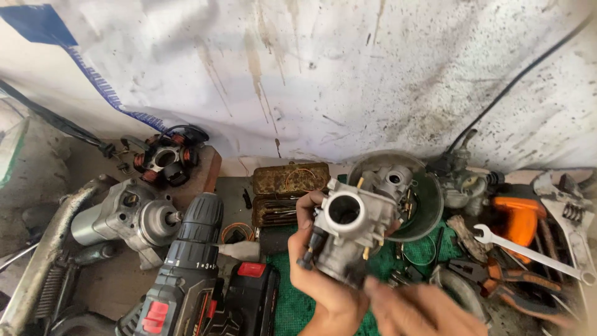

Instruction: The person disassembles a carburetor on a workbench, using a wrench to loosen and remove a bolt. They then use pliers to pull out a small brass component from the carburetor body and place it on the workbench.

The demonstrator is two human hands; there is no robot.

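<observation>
Right hand [423, 311] low at near edge, blurred, grip unclear. Left hand [320, 274] closed around carburetor [348, 233], raised above green mat [298, 308]. Drill [186, 267] left, bowl [423, 193] behind, wrench [528, 252] right.

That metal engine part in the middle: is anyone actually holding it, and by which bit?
Yes. The left hand holds the carburetor by its left side and underside. The right hand is blurred just below it; whether it touches cannot be told.
</observation>
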